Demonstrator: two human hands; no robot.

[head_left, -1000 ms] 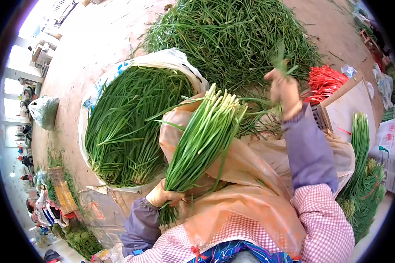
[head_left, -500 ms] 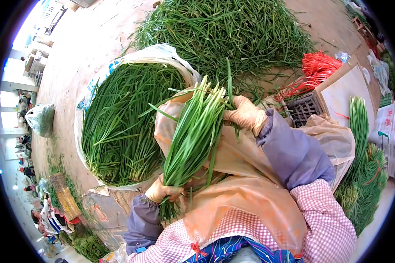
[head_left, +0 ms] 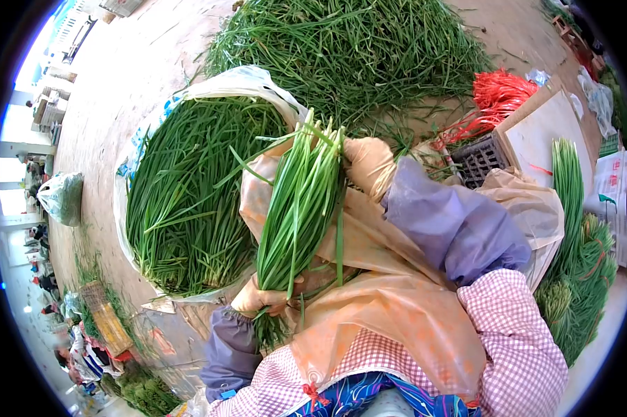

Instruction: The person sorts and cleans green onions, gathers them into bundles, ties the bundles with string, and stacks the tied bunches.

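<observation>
My left hand (head_left: 259,297), in a tan glove, is closed around the leafy lower end of a bunch of garlic chives (head_left: 301,208). The bunch stands tilted over my lap, pale stalk ends up, with a few leaves sticking out sideways. My right hand (head_left: 368,164), gloved too, is against the bunch's right side near the stalk ends; its fingers are hidden behind the stalks. Left of the bunch is a white plastic bag (head_left: 238,83) full of loose chives (head_left: 195,198). A translucent orange apron (head_left: 390,299) covers my lap.
A large heap of chives (head_left: 348,48) lies on the floor ahead. To the right are red ties (head_left: 498,97), a dark plastic crate (head_left: 482,163), a pale board (head_left: 546,149) and bundled chives (head_left: 581,292). A filled bag (head_left: 61,199) and a yellow crate (head_left: 106,318) are at left.
My right hand has moved slightly left and up against the bunch, and its fingers have gone out of sight. The bunch is a little more upright; my left hand keeps its hold.
</observation>
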